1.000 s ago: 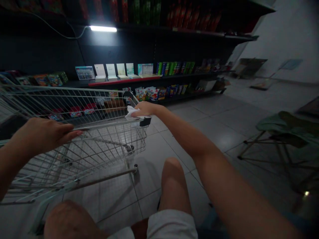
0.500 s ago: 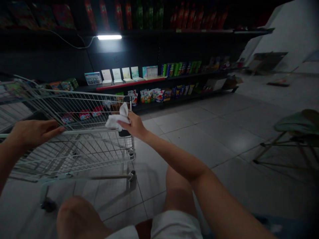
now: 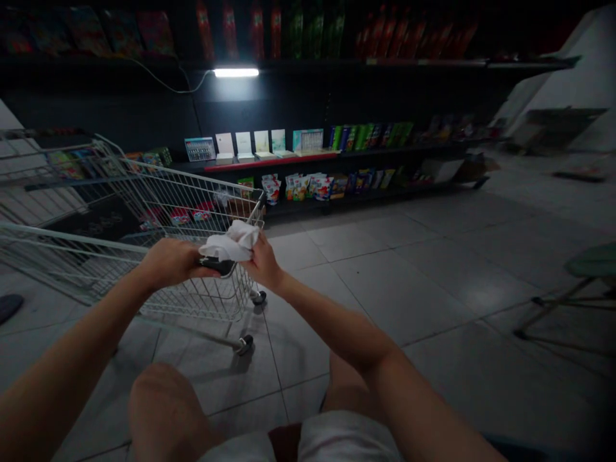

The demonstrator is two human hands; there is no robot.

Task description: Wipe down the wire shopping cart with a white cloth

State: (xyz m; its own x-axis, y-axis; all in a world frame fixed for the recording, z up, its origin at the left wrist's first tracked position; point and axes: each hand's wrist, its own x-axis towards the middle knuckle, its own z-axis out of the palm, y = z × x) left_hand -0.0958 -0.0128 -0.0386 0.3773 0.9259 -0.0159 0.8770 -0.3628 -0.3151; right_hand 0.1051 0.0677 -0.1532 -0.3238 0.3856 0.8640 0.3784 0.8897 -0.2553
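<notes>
A metal wire shopping cart (image 3: pixel 192 301) stands in front of me on the left, its near end angled toward me. My left hand (image 3: pixel 173 262) is closed over the top rim beside the black corner piece (image 3: pixel 219 264). Bunched in my right hand (image 3: pixel 262 260) is a white cloth (image 3: pixel 233 242), which lies over the cart's near end and partly covers that corner piece. The fingers of my right hand are partly hidden by the cloth. Both hands are close together.
Dark shelves (image 3: pixel 375 151) hold bottles, boxes, cans and snack bags behind the cart. A lit tube lamp (image 3: pixel 235 72) hangs under the upper shelf. To the right is a folding stool (image 3: pixel 590 269) on the tiled floor (image 3: pixel 385 289). A dark shoe (image 3: pixel 9 307) shows at the left edge.
The cart has turned, its near end swinging toward me. My left hand has moved right along the rim to the corner. My right hand keeps the cloth, now lower on the cart's end.
</notes>
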